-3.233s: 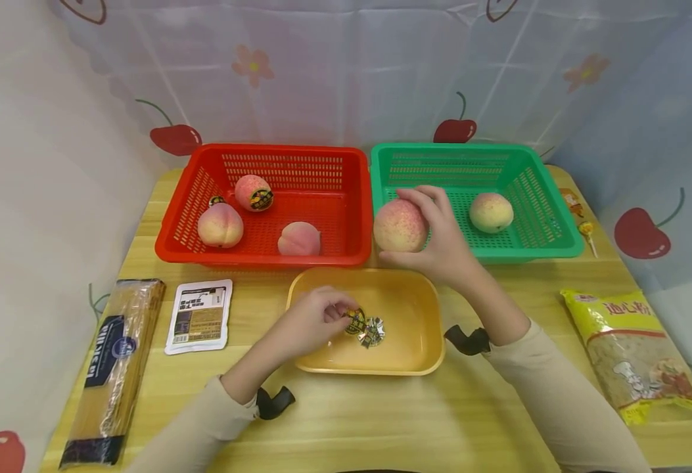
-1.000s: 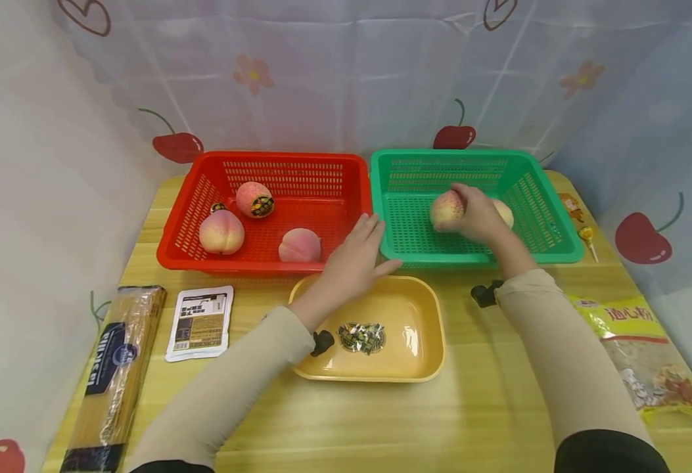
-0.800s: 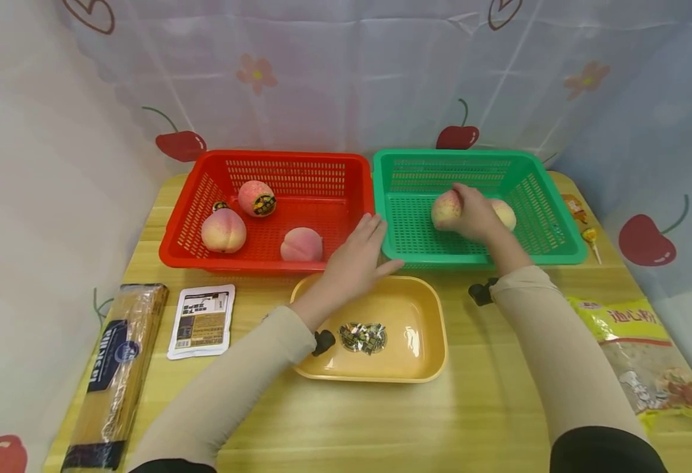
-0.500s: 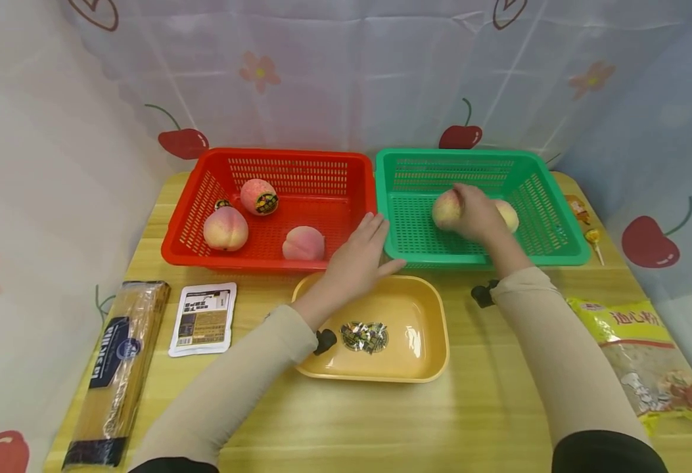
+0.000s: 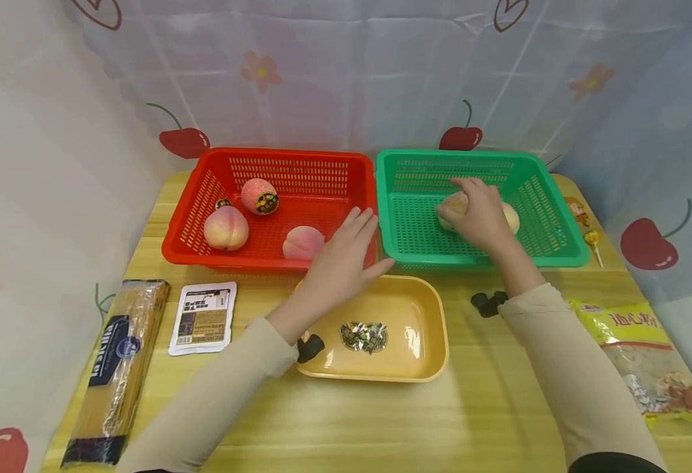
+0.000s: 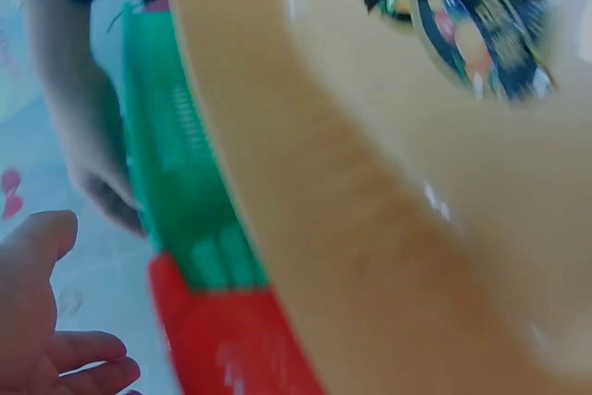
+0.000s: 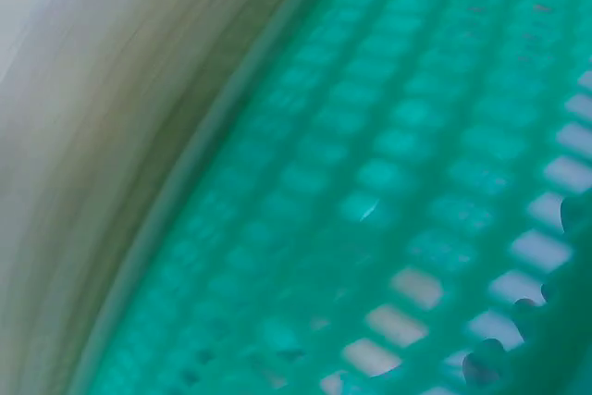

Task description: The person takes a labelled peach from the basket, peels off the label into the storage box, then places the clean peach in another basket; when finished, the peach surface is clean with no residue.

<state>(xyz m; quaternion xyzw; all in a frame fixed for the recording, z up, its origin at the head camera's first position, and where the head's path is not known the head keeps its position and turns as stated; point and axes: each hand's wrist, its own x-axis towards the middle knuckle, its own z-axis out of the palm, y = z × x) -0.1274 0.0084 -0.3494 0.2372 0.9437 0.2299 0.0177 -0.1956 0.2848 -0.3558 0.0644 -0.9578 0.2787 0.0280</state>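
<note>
My left hand, fingers straight and thumb apart, hovers over the front right corner of the red basket; it holds nothing. Inside that basket lie three peaches, one a pink peach beside this hand. My right hand is in the green basket, thumb and fingers parted around a pale peach, seemingly off its surface. A second peach sits partly hidden behind the hand. Below, a yellow tray holds several dark round stickers. The right wrist view has only the green basket's slotted wall.
On the left lie a spaghetti pack and a white pouch. A yellow-topped food bag and a lollipop are on the right. A printed curtain hangs behind the baskets.
My right hand carried the peach from above the yellow tray into the green basket, and its grip has loosened. My left hand left the stickers in the tray and rose toward the red basket.
</note>
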